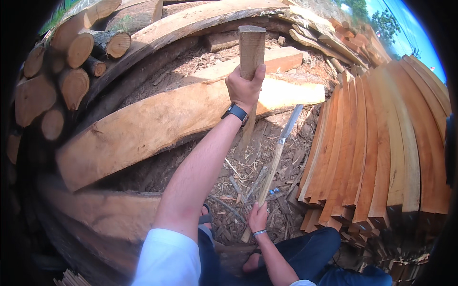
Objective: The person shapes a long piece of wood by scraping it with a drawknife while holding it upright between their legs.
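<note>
My left hand (244, 89), with a dark watch at the wrist, is closed around a squared wooden stake (252, 47). The stake stands roughly upright, its thick flat end above my fist. Its lower part narrows toward the wood-chip ground beside a long pale slab (157, 126). Lower down, my right hand (258, 217), a bracelet on its wrist, grips the wooden handle of a machete (273, 169). Its straight metal blade points up and away to the right of the stake, not touching it. The handle's butt end sticks out below my right hand.
Sawn planks (362, 143) are stacked high close on the right. Cut logs (74, 88) pile up at the left, and long slabs lie across the back. Another slab (109, 214) lies near on the left. Chips and sticks cover the ground by my sandaled feet.
</note>
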### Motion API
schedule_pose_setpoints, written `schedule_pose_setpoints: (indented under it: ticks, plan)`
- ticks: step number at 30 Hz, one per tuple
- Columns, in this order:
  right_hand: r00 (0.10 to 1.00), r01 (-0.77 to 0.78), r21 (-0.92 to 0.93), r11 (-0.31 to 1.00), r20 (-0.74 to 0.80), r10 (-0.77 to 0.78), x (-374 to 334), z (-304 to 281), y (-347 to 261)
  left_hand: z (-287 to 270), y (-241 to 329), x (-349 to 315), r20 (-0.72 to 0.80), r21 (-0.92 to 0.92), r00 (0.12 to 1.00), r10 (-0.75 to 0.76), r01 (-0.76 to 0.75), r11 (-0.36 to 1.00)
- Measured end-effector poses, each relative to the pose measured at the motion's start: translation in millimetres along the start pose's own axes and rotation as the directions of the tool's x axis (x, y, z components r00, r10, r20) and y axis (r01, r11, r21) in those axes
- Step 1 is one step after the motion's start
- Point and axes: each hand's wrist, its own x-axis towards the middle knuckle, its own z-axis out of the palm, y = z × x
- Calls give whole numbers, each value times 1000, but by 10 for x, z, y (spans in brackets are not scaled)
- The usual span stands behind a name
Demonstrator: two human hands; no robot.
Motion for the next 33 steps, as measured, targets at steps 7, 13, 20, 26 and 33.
schedule_pose_setpoints:
  ticks: [7, 13, 20, 26, 33]
  plan:
    - [961, -112, -315, 943, 206, 183, -333, 213, 553, 62, 7, -28, -3, -3, 1000, -19, 19, 1000]
    - [985, 170, -235, 957, 49, -163, -34, 109, 559, 50, -69, 13, -8, 33, 1000, 25, -25, 999]
    - [980, 140, 63, 988, -150, -130, 80, 39, 530, 10, -46, 27, -50, 64, 999, 3, 0, 998]
    - [848, -284, -302, 910, 363, 385, -511, 314, 510, -63, -48, -16, 16, 75, 1000, -14, 13, 997]
    - [918, -85, -298, 951, 348, 192, -369, 283, 588, 110, 47, 32, 3, 136, 990, 139, -138, 981]
